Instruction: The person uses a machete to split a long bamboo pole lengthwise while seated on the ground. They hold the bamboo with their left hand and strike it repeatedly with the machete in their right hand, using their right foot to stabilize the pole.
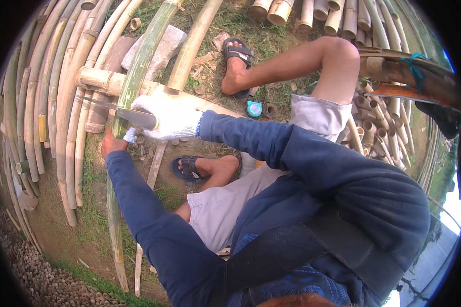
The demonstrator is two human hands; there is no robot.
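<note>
A long green bamboo pole [141, 66] lies across a pale bamboo crosspiece [102, 79] at the left of the head view. My left hand [112, 144], bare, is closed around this pole just below the blade, with a scrap of white cloth [130, 135] by the thumb. In a white knitted glove, my right hand [168, 118] grips what looks like a hand saw [138, 118]. Its dark grey handle points left, and the narrow blade crosses over the pole. The saw's teeth are too small to make out, and the glove hides part of the grip.
Long bamboo poles [61, 117] lie side by side at the left. Cut bamboo pieces [379, 128] are piled at the right. A flat stone [161, 51] sits beyond the crosspiece. Near my sandalled foot [235, 77] lies a turquoise tape measure [254, 108]. An orange-edged tool [404, 92] is at far right.
</note>
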